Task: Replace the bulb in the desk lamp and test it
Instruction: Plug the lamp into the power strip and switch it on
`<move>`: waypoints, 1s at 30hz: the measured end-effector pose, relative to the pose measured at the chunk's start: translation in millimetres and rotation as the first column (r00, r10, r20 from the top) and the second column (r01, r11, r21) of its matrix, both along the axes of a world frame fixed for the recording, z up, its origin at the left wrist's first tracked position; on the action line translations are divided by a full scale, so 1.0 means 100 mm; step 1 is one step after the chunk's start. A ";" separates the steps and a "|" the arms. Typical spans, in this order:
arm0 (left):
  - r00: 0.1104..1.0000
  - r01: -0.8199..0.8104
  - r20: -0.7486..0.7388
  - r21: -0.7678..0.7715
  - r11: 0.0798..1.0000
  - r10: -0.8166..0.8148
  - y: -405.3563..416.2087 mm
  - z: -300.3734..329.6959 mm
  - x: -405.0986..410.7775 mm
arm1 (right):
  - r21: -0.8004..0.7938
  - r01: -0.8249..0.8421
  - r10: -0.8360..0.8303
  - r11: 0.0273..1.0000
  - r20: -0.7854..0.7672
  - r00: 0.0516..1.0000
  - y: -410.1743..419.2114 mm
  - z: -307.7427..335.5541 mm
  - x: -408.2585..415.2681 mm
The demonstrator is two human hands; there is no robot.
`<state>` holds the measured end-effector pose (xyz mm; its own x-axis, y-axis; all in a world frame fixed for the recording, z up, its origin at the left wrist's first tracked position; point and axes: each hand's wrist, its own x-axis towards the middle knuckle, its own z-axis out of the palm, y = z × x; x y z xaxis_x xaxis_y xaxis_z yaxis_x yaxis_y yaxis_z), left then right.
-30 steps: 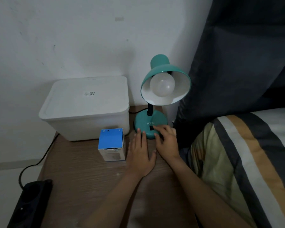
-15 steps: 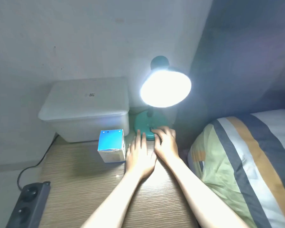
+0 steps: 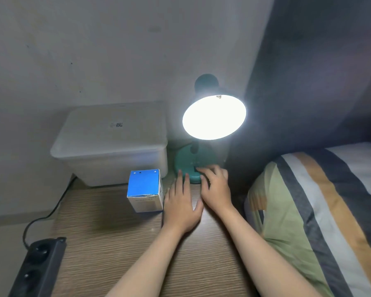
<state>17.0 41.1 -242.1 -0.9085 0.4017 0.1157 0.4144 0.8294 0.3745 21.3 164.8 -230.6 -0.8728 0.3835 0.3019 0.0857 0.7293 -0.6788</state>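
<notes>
Both hands are spread open: the left hand (image 3: 181, 205) lies flat on the wooden surface (image 3: 107, 249) beside a blue box (image 3: 145, 189), the right hand (image 3: 215, 187) touches the lit desk lamp (image 3: 212, 125)'s base, and a striped pillow (image 3: 321, 211) is seen rightward.

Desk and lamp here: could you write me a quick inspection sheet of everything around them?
Surface: wood-grain desk, mostly bare in front.
Job's things: teal lamp lit, shade glaring; blue bulb box upright, near the left hand.
Clutter: white lidded bin against the wall.
Hands: left hand flat on the desk, empty; right hand with fingertips on the lamp base.
Cables: black power strip at the desk's left edge, its cord running back behind the bin.
Surroundings: pale wall, dark curtain, striped bedding.
</notes>
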 end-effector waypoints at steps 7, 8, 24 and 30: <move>1.000 0.004 -0.015 0.001 1.000 -0.004 0.01 -0.01 0.00 | -0.002 -0.024 0.024 1.000 0.028 0.999 -0.02 0.02 0.01; 1.000 0.005 -0.020 0.001 1.000 -0.005 0.01 -0.01 0.00 | -0.001 -0.024 0.024 1.000 0.027 0.999 -0.02 0.03 0.01; 1.000 0.004 -0.020 0.007 1.000 -0.004 0.02 -0.02 0.00 | -0.014 -0.034 0.034 0.999 0.051 0.998 0.00 0.01 -0.01; 0.999 0.045 0.009 0.019 0.999 -0.045 -0.01 -0.01 0.00 | 0.047 -0.040 0.037 0.998 0.069 0.997 0.02 0.01 -0.03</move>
